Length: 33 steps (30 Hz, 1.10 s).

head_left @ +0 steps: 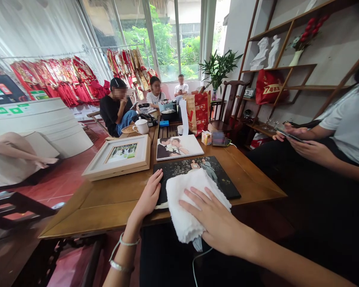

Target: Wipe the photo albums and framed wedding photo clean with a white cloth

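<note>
A dark photo panel with a couple printed on it lies flat at the near edge of the wooden table. My left hand rests on its left edge, fingers stretched out. Under my right hand is a folded white towel, which covers the panel's near middle part and hangs over the table edge. The fingers of my right hand are spread flat on the towel, pressing it from above. Behind the panel lies a white-edged photo panel of a couple.
Wooden photo frames lie stacked at the left of the table. Farther back are a white lidded mug, a red paper bag, a small box and a phone. A person with a phone sits close on the right; several others sit behind.
</note>
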Motion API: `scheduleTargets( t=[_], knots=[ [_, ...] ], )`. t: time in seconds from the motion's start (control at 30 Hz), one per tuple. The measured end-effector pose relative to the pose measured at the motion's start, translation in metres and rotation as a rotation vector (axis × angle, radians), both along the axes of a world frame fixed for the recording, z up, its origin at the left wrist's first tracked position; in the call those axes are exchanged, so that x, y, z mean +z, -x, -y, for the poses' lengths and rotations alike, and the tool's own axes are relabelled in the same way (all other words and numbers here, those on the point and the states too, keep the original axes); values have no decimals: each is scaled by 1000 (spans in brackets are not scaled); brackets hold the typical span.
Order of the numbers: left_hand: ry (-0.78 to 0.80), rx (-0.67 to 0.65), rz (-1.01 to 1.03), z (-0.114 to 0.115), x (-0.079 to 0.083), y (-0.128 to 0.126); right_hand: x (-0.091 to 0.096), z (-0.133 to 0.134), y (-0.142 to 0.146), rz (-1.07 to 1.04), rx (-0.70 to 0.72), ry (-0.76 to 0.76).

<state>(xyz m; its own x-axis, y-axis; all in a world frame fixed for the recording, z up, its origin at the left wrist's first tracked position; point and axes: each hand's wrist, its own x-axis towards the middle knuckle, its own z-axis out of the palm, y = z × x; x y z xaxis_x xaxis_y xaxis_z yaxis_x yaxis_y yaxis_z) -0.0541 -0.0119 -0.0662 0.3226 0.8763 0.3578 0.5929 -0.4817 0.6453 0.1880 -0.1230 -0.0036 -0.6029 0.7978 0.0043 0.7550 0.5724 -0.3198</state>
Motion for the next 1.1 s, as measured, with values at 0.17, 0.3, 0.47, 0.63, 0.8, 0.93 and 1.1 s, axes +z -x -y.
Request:
scheduleTargets(
  t=[0.17, 0.3, 0.47, 0.63, 0.8, 0.93, 1.1],
  knots=[
    [0, -13, 12, 0, -1, 1, 5, -35, 7, 43, -76, -10],
    [-4, -22, 19, 0, -2, 2, 4, -77, 14, 77, -104, -61],
    [-5, -31, 23, 0, -1, 2, 0, -125, 20, 90, -106, -88],
    [-6, -24, 21, 1, 0, 2, 2, -141, 23, 117, -127, -67],
    [0, -24, 22, 0, 0, 2, 5, -104, 27, 120, -104, -82],
    [14, -19, 27, 0, -1, 1, 6, -55, 22, 97, -55, -64],
    [13, -6, 31, 0, -1, 1, 5, -5, 13, 81, 10, -32]
  ],
)
